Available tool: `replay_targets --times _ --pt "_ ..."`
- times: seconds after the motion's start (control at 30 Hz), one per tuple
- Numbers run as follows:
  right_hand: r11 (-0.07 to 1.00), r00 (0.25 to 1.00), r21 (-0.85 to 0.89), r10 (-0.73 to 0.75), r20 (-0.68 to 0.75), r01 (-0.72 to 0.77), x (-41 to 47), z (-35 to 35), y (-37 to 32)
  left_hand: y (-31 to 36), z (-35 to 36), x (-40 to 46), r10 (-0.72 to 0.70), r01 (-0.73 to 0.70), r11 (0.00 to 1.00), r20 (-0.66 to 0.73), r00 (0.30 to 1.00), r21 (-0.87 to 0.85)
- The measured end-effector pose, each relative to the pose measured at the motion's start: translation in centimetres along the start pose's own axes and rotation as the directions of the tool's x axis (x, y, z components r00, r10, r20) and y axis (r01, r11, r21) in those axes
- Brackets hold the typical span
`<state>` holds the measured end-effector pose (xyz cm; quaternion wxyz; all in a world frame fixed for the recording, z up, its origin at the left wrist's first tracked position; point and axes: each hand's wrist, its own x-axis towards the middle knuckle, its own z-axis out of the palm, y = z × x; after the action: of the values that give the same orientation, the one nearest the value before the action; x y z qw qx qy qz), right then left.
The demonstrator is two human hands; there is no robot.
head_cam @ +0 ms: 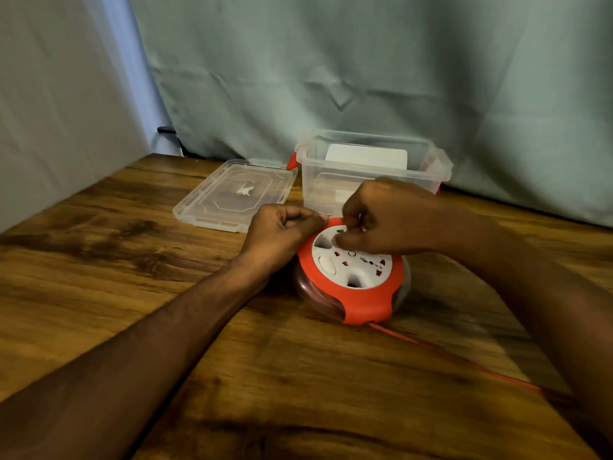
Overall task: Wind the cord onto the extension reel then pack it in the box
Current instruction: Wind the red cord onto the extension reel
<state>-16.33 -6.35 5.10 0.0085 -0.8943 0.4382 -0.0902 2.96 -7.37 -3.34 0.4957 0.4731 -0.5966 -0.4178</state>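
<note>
A round extension reel with a red frame and a white socket face lies flat on the wooden table. Its red cord runs out from the near edge toward the lower right, partly under my right arm. My left hand is closed against the reel's far-left rim. My right hand rests on the white face with its fingers curled down onto it; what they grip is hidden. Just behind the reel stands the clear plastic box, open on top, with red latches.
The box's clear lid lies flat on the table to the left of the box. A grey-green curtain hangs behind the table, and a pale wall closes the left side.
</note>
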Motion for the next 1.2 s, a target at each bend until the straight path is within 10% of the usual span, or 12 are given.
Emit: replay_targets --times 0.17,1.2 --pt "0.919 0.955 0.382 -0.195 0.225 0.098 -0.7 -0.6 -0.2 0.1 -0.2 -0.2 0.015 -0.015 1.000 0.006 1.000 0.009" --pt "0.971 0.992 -0.237 -0.007 -0.127 -0.024 0.0 1.2 -0.8 0.2 -0.1 -0.1 0.015 -0.016 1.000 -0.009 1.000 -0.015"
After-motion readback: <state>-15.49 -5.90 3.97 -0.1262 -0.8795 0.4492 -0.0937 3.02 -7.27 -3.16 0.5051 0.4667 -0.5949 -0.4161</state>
